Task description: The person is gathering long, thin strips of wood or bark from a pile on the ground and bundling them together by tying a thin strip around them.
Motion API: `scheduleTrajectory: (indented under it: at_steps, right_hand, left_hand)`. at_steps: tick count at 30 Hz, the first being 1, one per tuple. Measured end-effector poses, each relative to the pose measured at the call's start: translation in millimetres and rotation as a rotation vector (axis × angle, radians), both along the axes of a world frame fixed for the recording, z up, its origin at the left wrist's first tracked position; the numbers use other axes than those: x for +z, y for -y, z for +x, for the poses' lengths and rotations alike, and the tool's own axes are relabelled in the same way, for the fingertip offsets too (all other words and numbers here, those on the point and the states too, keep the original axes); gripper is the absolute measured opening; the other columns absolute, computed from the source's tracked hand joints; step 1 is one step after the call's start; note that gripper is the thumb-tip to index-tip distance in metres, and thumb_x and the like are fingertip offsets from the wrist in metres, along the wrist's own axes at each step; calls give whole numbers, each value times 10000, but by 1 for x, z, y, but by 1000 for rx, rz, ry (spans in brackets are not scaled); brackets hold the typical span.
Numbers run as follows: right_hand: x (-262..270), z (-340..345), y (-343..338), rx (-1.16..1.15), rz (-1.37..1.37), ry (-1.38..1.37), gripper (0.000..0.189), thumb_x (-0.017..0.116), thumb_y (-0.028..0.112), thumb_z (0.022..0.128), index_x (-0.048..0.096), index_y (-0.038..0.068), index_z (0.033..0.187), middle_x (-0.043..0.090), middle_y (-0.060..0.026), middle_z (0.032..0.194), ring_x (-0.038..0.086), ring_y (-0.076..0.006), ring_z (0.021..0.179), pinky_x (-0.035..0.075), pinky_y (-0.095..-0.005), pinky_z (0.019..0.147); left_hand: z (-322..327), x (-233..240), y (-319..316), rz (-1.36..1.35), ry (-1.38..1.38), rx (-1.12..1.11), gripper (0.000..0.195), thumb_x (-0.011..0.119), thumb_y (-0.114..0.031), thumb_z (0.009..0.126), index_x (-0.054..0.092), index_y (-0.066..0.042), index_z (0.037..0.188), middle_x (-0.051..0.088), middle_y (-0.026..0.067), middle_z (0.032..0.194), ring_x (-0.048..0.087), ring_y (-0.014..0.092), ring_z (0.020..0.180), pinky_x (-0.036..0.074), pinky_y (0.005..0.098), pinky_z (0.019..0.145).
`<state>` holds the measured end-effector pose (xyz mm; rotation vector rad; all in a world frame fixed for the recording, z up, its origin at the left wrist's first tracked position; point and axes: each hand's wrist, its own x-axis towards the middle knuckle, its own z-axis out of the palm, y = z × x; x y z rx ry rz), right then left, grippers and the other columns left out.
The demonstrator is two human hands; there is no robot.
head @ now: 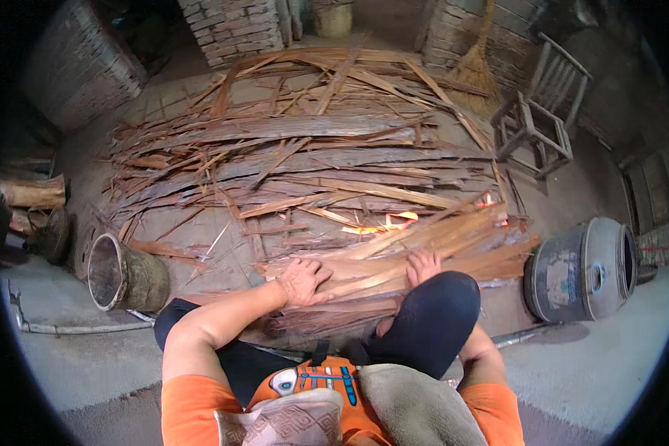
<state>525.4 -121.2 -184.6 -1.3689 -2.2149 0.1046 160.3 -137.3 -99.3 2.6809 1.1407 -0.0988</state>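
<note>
A stack of long brown bark strips (362,273) lies crosswise in front of my knees. My left hand (304,283) rests palm down on its left part, thumb and fingers apart. Farther right, my right hand (422,267) touches the top of the same stack with bent fingers; my raised knee hides its lower part, and a grip is not clear. Just beyond the stack, a bright orange band (387,223) lies loosely curled, with more orange showing near the stack's far right end. Under my hands, darker strips (334,315) stick out on the near side.
Loose bark strips (290,131) cover much of the floor ahead. A worn bucket (145,276) tips at left; a large grey-blue plastic drum (563,273) lies on its side at right. A wooden chair frame (541,131) and a straw broom (474,72) stand farther back.
</note>
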Motion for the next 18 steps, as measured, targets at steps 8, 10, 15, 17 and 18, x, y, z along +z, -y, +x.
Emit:
scheduleTrajectory:
  at_steps: [8,10,15,17,18]
  right_hand:
    - [-12,10,-26,-90,-326,-294,197,552,145,814,625,44,967,626,-175,929,576,-366,879,426,-438,834]
    - [-13,17,-26,-121,-320,-257,188,553,142,815,620,44,960,623,-175,928,575,-365,883,434,-439,812]
    - [-16,1,-30,4,-208,-67,134,550,68,772,596,43,895,587,-158,855,545,-356,829,427,-432,767]
    - [-19,1,-32,-33,-226,-45,135,547,48,737,591,41,865,586,-146,846,542,-334,817,415,-420,771]
    - [-20,-7,-37,4,-228,-60,141,551,61,726,587,38,860,581,-146,831,540,-336,806,410,-422,780]
  left_hand:
    - [-70,-50,-122,-247,49,621,348,580,-274,806,631,-78,1089,636,217,1005,607,373,950,483,434,842]
    - [-64,-49,-160,-226,-16,708,298,575,-218,788,651,-73,1037,646,222,956,609,377,958,490,440,850]
    - [-101,-129,-246,-120,-237,668,397,631,-205,758,591,-10,1101,557,204,1166,552,341,1099,488,410,896]
    - [-97,-154,-272,-65,-375,648,499,640,-201,751,522,-11,1197,519,187,1226,476,365,1184,478,408,915]
    - [-123,-176,-282,7,-423,652,575,659,-235,744,480,-9,1241,480,190,1271,415,368,1238,445,432,953]
